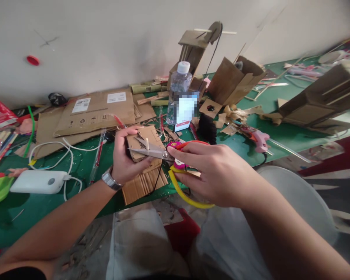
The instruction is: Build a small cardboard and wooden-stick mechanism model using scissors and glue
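Note:
My left hand [125,157], with a watch on its wrist, grips a small cardboard piece [143,143] that has a short wooden stick [147,143] standing out of it. My right hand [214,173] is closed round the yellow and red handles of a pair of scissors [155,151]. The scissor blades are parted and lie across the cardboard piece at the foot of the stick. A black cord hangs down from the cardboard. Both hands are over the near edge of the green table [285,136].
A water bottle [179,95] stands behind the hands, with flattened cardboard boxes [95,112] to its left. A pink glue gun [258,140] lies to the right. A white power bank [39,182] with cable sits at the left. Cardboard models [320,99] and scraps cover the back.

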Demonstrator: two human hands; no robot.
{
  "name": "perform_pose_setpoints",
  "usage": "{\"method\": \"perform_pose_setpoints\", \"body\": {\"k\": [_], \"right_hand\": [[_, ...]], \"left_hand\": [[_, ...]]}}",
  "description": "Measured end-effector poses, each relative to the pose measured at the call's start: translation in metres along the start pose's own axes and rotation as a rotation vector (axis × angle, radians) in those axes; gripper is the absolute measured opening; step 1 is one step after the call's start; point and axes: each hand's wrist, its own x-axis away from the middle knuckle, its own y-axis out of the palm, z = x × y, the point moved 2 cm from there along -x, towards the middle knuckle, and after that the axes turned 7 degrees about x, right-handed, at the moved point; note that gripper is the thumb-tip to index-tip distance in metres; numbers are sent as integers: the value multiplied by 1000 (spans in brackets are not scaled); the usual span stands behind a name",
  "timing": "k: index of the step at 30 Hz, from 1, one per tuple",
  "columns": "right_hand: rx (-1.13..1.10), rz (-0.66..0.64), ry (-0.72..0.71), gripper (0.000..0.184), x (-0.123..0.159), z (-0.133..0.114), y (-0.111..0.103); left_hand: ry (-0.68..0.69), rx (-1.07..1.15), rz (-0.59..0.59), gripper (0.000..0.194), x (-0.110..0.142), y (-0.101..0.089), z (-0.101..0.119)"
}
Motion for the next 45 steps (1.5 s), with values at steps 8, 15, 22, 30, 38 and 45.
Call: {"method": "perform_pose_setpoints", "body": {"k": [8, 15, 22, 30, 38, 45], "right_hand": [[45, 0, -1, 44, 3, -5, 1], [-26, -39, -104, 43, -2, 14, -2], [-38, 9, 75, 42, -2, 4, 3], [-86, -16, 41, 49, -6, 11, 6], [-82, -11, 85, 53, -4, 11, 10], [-22, 4, 133, 50, -2, 6, 9]], "left_hand": [[-7, 20, -12, 71, 2, 0, -1], [-52, 53, -55, 74, 1, -2, -4], [-34, 39, -44, 76, 1, -1, -4], [-16, 61, -47, 76, 0, -1, -8], [-28, 48, -47, 77, 1, -2, -8], [-30, 56, -55, 77, 1, -1, -6]]}}
